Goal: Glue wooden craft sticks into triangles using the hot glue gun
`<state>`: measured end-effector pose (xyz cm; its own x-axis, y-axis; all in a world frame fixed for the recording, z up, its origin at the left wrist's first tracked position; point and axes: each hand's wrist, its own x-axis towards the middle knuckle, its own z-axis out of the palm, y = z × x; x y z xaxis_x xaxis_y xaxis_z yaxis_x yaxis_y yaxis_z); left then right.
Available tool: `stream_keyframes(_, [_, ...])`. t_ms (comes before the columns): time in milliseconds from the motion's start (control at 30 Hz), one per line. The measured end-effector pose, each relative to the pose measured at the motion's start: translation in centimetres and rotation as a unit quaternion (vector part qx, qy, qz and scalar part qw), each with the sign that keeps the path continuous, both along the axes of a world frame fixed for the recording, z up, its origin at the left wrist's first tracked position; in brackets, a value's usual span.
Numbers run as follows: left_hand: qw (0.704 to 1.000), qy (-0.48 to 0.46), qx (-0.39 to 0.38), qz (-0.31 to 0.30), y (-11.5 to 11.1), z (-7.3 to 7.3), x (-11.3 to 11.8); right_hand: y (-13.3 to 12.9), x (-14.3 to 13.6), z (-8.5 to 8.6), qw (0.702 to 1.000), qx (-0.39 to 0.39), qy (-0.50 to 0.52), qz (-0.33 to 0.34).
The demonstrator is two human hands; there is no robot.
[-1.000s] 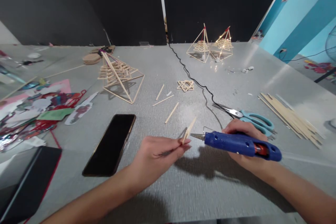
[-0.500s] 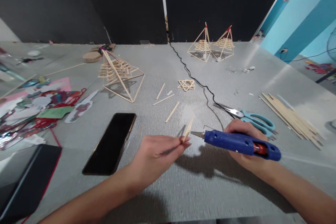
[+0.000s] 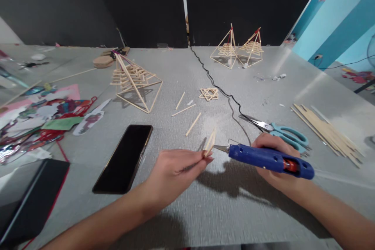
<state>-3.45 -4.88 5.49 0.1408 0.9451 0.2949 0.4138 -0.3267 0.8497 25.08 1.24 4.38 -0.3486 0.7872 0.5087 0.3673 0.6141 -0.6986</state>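
The left hand (image 3: 178, 168) is pinching small wooden sticks (image 3: 210, 143); the right hand (image 3: 272, 141) is gripping a blue glue gun (image 3: 260, 158); its metal nozzle (image 3: 222, 149) is pointing toward the sticks.

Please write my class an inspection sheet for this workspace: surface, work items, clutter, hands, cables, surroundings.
Surface: grey, streaked tabletop.
Work items: blue plastic glue gun; pale, thin wooden sticks close to its metal nozzle, contact unclear; flat wooden star; three pyramid-shaped wooden frames.
Clutter: black rectangular phone; multicoloured heap of scraps; metal scissors with turquoise handles.
Hands: left hand pinches the sticks; right hand grips the glue gun.
Cables: thin black cord runs from the back past the scissors.
Surroundings: black panels behind; turquoise wall at right.
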Motion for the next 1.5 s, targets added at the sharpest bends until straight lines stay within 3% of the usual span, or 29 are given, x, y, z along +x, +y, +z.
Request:
stream_keyframes(267, [1.000,0.008,-0.012,-0.001,0.0,0.0,0.0,0.0,-0.1,0.2,1.000,-0.002,0.009,0.012])
stream_keyframes(433, [0.999,0.022,0.025,0.000,0.0,-0.2,0.0,-0.1,-0.5,0.9,1.000,0.001,-0.006,-0.007])
stream_keyframes(600, [0.993,0.016,0.111,-0.030,0.2,-0.8,-0.2,0.0,-0.6,1.2,0.997,0.073,-0.019,0.021])
stream_keyframes(700, [0.993,0.024,0.110,-0.036,0.1,-0.9,-0.2,0.1,-0.5,1.3,0.993,0.109,-0.048,0.022])
stream_keyframes(967, [0.999,0.030,0.008,-0.023,-0.1,-1.1,-0.2,0.2,-0.3,0.9,0.992,0.112,-0.051,0.033])
stream_keyframes(1267, [0.991,-0.040,-0.127,-0.032,-0.1,-0.1,-0.1,0.3,-0.4,0.7,0.988,0.141,-0.060,0.036])
stream_keyframes(1500, [0.978,-0.087,-0.185,-0.043,0.0,0.3,0.4,0.1,-0.6,0.4,0.985,0.155,-0.069,0.028])
